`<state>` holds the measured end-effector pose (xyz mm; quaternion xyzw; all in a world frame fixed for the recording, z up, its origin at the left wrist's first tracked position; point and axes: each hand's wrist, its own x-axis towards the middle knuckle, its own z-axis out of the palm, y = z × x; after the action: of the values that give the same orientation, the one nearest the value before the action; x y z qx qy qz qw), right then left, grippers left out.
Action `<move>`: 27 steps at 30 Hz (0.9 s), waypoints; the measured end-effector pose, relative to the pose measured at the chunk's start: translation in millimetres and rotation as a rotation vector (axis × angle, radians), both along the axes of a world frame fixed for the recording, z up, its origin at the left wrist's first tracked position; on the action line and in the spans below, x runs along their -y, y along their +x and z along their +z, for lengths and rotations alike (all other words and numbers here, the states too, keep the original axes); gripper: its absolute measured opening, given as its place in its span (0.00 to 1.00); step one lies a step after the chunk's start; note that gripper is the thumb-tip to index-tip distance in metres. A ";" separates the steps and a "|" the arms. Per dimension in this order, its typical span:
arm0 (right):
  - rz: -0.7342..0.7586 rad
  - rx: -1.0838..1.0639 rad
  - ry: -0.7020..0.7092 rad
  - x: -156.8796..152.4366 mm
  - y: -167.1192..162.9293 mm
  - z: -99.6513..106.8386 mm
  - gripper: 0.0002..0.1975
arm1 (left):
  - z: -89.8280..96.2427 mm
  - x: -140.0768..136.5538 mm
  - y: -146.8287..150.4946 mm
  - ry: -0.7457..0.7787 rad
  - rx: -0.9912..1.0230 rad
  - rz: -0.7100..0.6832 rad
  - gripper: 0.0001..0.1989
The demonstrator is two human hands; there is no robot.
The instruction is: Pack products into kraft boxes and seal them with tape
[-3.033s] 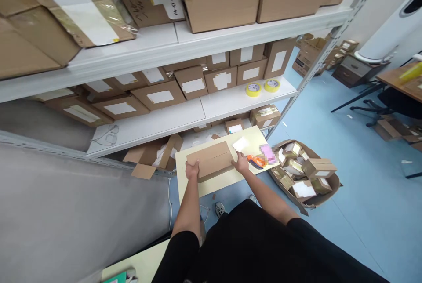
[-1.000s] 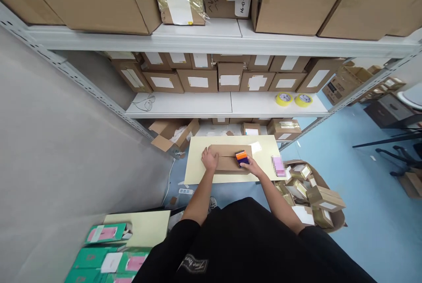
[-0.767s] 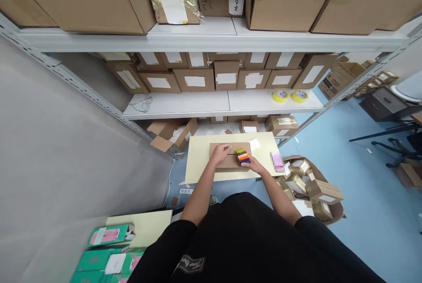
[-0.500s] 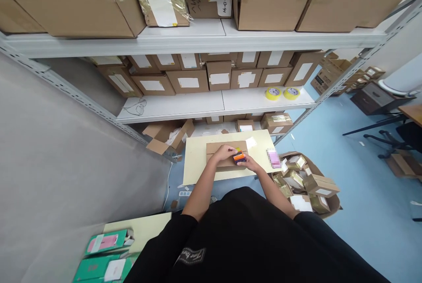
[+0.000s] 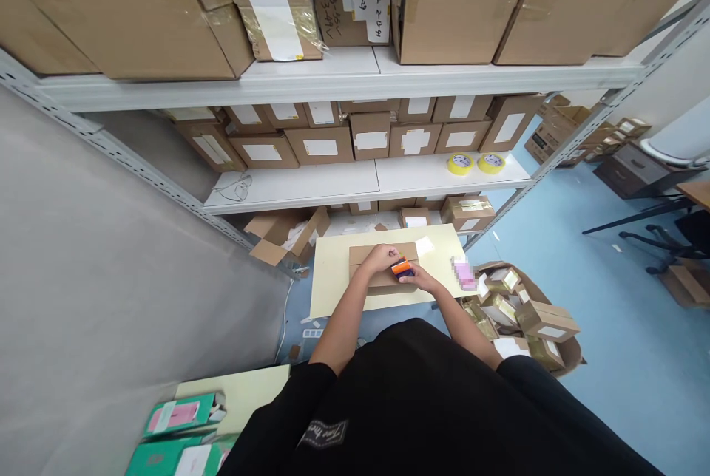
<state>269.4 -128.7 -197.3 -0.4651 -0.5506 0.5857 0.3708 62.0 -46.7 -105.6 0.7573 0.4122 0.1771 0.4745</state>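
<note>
your right hand has the tape dispenser in its grip, thumb and fingers closed around its near end. the dispenser, orange and dark, sits over the top of the brown carton; you cannot tell from here whether it touches the cardboard. your left hand is right up against the far left side of the dispenser, its fingers drawn in close together. whether they pinch anything is too small to tell.

the carton lies flat on the pale table in front of you, long side running left to right, with a seam along its top. a white sheet of paper lies on the table just by the carton's far right corner. near the table's right edge is a pink thing, too blurred to name.

past the table's right end, a big open box holds a heap of small boxes. beyond the table's far left corner is an open box with its flaps spread and something white inside. on the shelf ahead, two yellow tape rolls lie side by side near the right end, in front of labelled boxes.
</note>
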 end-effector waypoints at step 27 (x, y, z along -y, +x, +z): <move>0.004 0.402 0.087 -36.3 43.1 61.1 0.23 | 1.3 -14.9 -104.0 0.152 -0.010 0.727 0.11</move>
<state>312.5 -92.4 -136.2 -0.5552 -0.6391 0.4575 0.2721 -42.0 -31.8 -104.3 0.5955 0.6421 0.3607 0.3210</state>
